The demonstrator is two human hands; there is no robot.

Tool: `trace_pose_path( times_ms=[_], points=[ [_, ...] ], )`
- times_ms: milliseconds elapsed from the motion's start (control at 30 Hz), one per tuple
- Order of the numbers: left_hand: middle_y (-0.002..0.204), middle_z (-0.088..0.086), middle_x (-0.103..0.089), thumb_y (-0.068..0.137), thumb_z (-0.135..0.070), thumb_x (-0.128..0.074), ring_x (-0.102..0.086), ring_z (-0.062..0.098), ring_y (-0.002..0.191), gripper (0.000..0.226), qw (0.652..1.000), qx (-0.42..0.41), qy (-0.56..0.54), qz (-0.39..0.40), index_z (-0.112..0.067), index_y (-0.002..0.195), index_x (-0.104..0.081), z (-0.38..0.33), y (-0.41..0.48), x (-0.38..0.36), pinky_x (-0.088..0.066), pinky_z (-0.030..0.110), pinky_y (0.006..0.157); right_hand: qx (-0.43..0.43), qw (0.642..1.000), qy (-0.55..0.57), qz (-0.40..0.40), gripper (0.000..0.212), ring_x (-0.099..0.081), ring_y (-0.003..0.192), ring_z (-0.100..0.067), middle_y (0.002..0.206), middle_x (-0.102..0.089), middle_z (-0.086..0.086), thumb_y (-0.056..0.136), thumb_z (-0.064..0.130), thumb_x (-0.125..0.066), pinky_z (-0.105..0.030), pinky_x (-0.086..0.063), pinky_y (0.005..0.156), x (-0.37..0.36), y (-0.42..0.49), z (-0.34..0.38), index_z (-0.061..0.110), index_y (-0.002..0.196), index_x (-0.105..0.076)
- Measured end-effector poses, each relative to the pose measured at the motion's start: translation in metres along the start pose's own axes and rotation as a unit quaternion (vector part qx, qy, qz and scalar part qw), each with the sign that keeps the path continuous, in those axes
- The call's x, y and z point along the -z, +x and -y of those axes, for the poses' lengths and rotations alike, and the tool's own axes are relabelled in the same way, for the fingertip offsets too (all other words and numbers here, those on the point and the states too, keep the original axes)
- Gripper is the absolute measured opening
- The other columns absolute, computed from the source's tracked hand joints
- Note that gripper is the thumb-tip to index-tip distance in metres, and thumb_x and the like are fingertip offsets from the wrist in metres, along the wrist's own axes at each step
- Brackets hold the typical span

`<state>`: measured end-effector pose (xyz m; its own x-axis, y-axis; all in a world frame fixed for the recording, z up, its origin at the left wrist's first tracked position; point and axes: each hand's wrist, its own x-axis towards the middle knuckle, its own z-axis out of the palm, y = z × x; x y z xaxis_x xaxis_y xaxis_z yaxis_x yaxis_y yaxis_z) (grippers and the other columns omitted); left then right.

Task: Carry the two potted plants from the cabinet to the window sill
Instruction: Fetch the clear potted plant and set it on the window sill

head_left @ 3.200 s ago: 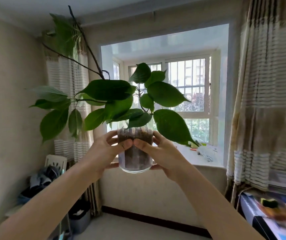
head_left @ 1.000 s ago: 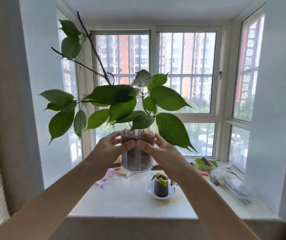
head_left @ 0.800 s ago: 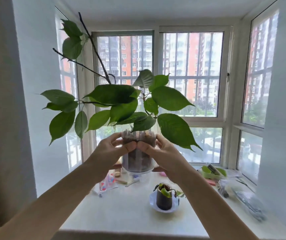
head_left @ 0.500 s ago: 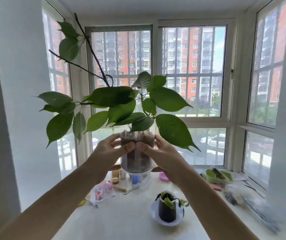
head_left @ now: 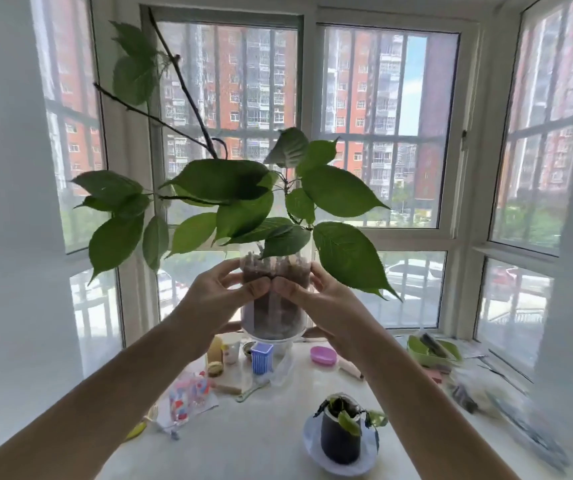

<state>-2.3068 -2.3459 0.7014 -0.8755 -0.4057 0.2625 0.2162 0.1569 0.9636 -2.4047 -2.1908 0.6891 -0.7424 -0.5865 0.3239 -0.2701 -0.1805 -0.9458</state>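
Observation:
A clear pot of dark soil with a tall branching plant and broad green leaves hangs in the air above the white window sill. My left hand and my right hand grip the pot from both sides, thumbs meeting at its front. A small dark potted plant stands on a white saucer on the sill, below my right forearm.
Small items crowd the back of the sill: a blue ribbed cup, a pink dish, bottles, a patterned packet. A green tray and plastic bags lie at the right. Windows close three sides.
I have walked from the room up to the bay window, holding the pot the same way. The sill and the small plant now lie close below my arms.

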Motion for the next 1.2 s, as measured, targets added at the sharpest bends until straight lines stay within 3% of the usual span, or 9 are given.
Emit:
trace_pose_path(
  times_ms=[67,133,300,433,600,667,733,933,1200],
  points=[
    [0.127,0.001,-0.068,0.065,-0.034,-0.081,-0.068,0.021,0.108,0.064,1.0,0.001,-0.006,0.001,-0.021,0.126,-0.065,0.008,0.011,0.008,-0.062,0.043,0.072,0.002,1.0,0.008,0.01,0.019,-0.068,0.098,-0.012,0.083,-0.074,0.025,0.075,0.032,-0.086,-0.056,-0.056,0.095,-0.004,0.011,-0.008,0.047,0.074,-0.074],
    [0.127,0.0,-0.068,0.065,-0.034,-0.081,-0.068,0.02,0.108,0.064,1.0,0.0,-0.005,0.002,-0.022,0.126,-0.065,0.015,0.022,0.015,-0.062,0.042,0.073,0.007,1.0,0.004,0.011,0.033,-0.066,0.098,-0.011,0.07,-0.069,0.034,0.08,0.028,-0.083,-0.056,-0.055,0.096,-0.008,0.02,-0.014,0.054,0.064,-0.072],
    [0.129,-0.001,-0.069,0.069,-0.033,-0.082,-0.069,0.02,0.111,0.06,1.0,0.012,-0.005,-0.006,-0.023,0.126,-0.066,0.034,0.056,0.025,-0.062,0.045,0.075,-0.002,1.0,0.006,0.024,0.022,-0.067,0.102,-0.008,0.08,-0.072,0.035,0.079,0.029,-0.083,-0.054,-0.055,0.098,-0.01,0.056,-0.034,0.046,0.086,-0.07],
    [0.127,0.0,-0.07,0.071,-0.029,-0.082,-0.068,0.022,0.112,0.058,1.0,0.016,-0.012,-0.022,-0.024,0.126,-0.066,0.051,0.084,0.026,-0.063,0.043,0.071,-0.014,0.999,0.005,0.034,0.019,-0.068,0.099,-0.01,0.079,-0.072,0.032,0.077,0.031,-0.085,-0.054,-0.056,0.096,-0.005,0.09,-0.055,0.043,0.082,-0.071],
    [0.128,0.0,-0.07,0.062,-0.034,-0.086,-0.071,0.024,0.11,0.069,0.999,0.012,-0.009,-0.041,-0.024,0.127,-0.066,0.065,0.124,0.023,-0.061,0.056,0.086,-0.017,0.999,0.001,0.03,0.036,-0.068,0.11,-0.017,0.102,-0.072,0.02,0.052,0.059,-0.087,-0.054,-0.057,0.095,0.003,0.133,-0.073,0.056,0.085,-0.073],
    [0.129,-0.001,-0.07,0.059,-0.038,-0.09,-0.071,0.026,0.113,0.072,0.999,0.004,0.002,-0.044,-0.026,0.127,-0.066,0.067,0.143,0.022,-0.058,0.06,0.089,-0.005,1.0,-0.002,0.028,0.049,-0.07,0.108,-0.016,0.108,-0.074,0.017,0.055,0.058,-0.087,-0.053,-0.057,0.096,0.008,0.15,-0.078,0.045,0.101,-0.074],
    [0.129,-0.001,-0.071,0.06,-0.038,-0.089,-0.071,0.026,0.113,0.072,0.999,-0.002,0.006,-0.049,-0.026,0.127,-0.066,0.071,0.159,0.021,-0.058,0.061,0.09,-0.003,0.999,-0.012,0.035,0.042,-0.069,0.11,-0.017,0.109,-0.073,0.018,0.068,0.051,-0.086,-0.051,-0.058,0.093,0.012,0.165,-0.082,0.042,0.105,-0.071],
    [0.127,-0.004,-0.07,0.064,-0.033,-0.083,-0.072,0.02,0.109,0.064,0.999,0.008,-0.002,-0.053,-0.026,0.125,-0.065,0.089,0.187,0.02,-0.06,0.055,0.089,0.001,0.999,-0.004,0.051,0.03,-0.064,0.1,-0.005,0.091,-0.061,0.034,0.076,0.04,-0.083,-0.036,-0.052,0.094,0.022,0.189,-0.094,0.056,0.082,-0.058],
    [0.127,-0.002,-0.07,0.076,-0.023,-0.081,-0.071,0.019,0.107,0.058,1.0,0.005,-0.005,-0.026,-0.023,0.131,-0.063,0.114,0.188,0.024,-0.062,0.036,0.063,0.004,1.0,0.01,0.025,0.028,-0.066,0.102,-0.006,0.108,-0.071,0.02,0.078,0.036,-0.081,-0.025,-0.049,0.075,0.015,0.183,-0.12,0.042,0.102,-0.067]
  ],
)
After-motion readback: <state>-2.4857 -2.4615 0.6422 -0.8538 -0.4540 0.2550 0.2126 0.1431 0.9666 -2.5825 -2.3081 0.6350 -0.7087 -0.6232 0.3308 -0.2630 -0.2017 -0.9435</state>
